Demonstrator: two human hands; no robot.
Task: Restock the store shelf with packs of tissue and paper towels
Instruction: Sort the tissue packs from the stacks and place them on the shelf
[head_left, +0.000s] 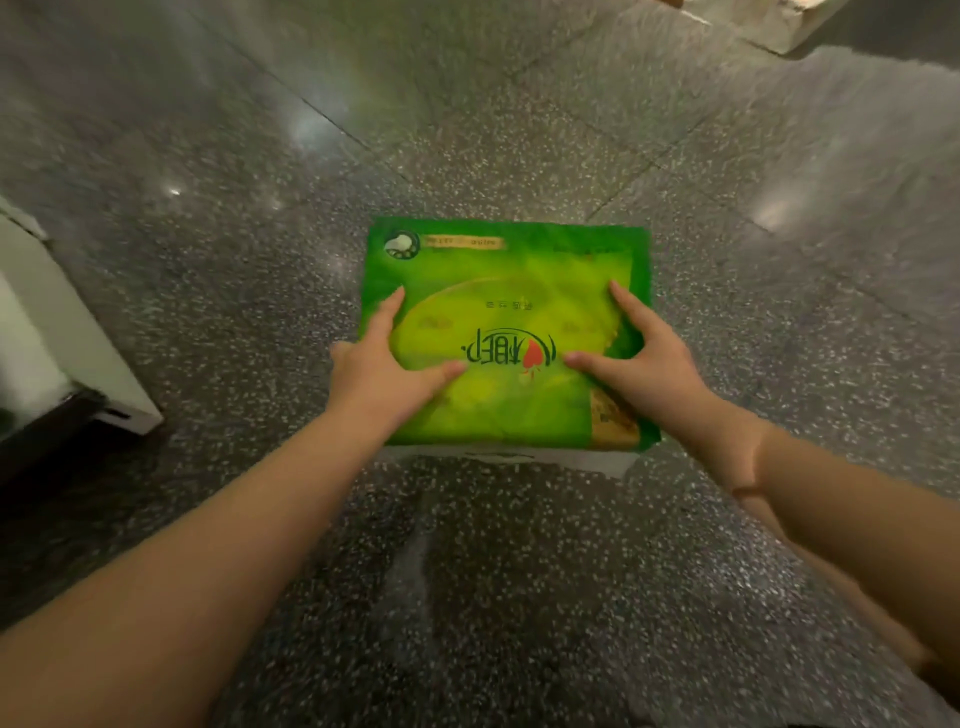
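Note:
A flat green plastic-wrapped tissue pack (511, 280) with upside-down print is in the middle of the view, over the speckled floor. My left hand (382, 374) grips its near left edge, with thumb and forefinger spread on top and the other fingers wrapped over the side. My right hand (641, 358) grips the near right part the same way, with its outer fingers hidden past the edge. A white layer shows under the pack's near edge. I cannot tell whether the pack is lifted or lying on the floor.
A white shelf base (78, 338) with a dark foot stands at the left edge. A pale box corner (769, 21) shows at the top right. Glossy grey terrazzo floor (467, 597) surrounds the pack on all sides.

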